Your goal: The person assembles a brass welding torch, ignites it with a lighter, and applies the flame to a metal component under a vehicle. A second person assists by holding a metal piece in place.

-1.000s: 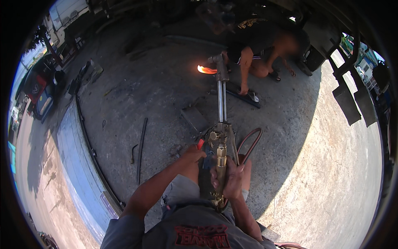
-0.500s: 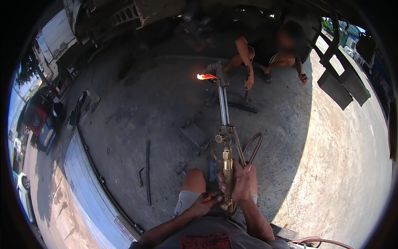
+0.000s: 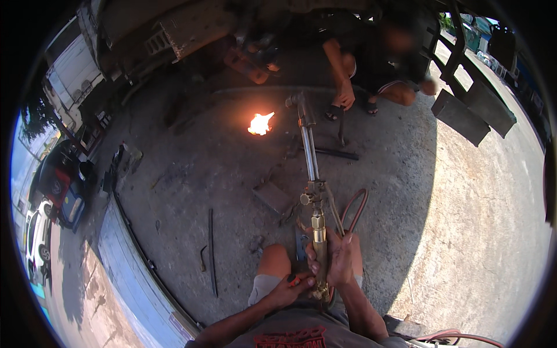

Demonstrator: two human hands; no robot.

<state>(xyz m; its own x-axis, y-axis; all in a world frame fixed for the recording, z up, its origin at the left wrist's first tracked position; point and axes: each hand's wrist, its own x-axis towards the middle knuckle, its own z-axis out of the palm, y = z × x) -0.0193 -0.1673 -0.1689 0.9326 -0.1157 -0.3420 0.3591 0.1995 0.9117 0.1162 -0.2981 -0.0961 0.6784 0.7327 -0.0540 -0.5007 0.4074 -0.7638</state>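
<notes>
A cutting torch [image 3: 310,155] with a brass body and long steel tubes points away from me, its head bent to the left. My right hand [image 3: 337,258] is closed around its brass handle. My left hand [image 3: 288,292] is closed on a small orange-and-black object [image 3: 295,281], possibly a lighter. Its fingertips reach the brass valves [image 3: 319,291] at the torch's rear end. A bright orange flame [image 3: 260,124] burns left of the torch head. From the torch's right side a reddish hose [image 3: 364,200] loops round.
Across from me a person [image 3: 371,69] squats, one hand gripping a hammer-like tool [image 3: 342,129] on the concrete. Dark metal bars [image 3: 212,252] and a flat plate [image 3: 272,198] lie on the floor. A long pale panel [image 3: 130,261] lies left; a vehicle's underside [image 3: 191,35] hangs ahead.
The flame has grown from a small tongue at the torch head into a larger, brighter burst farther left. Both my hands keep their hold. The squatting person has shifted slightly.
</notes>
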